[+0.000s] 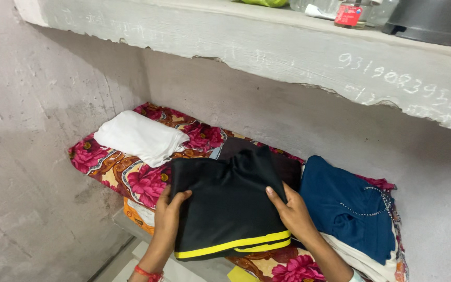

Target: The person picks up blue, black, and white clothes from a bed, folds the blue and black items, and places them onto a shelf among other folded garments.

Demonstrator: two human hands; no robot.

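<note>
Place: a home storage niche, plainly domestic. Rough grey plastered walls (pixel 37 104) enclose a recess under a concrete shelf (pixel 267 57) bearing a jar (pixel 352 14) and a dark pot (pixel 434 21). Below, a floral cloth (pixel 147 180) lines the ledge, with folded clothes on it: white bundle (pixel 139 137), black garment (pixel 225 203), blue garment (pixel 345 203).
</note>
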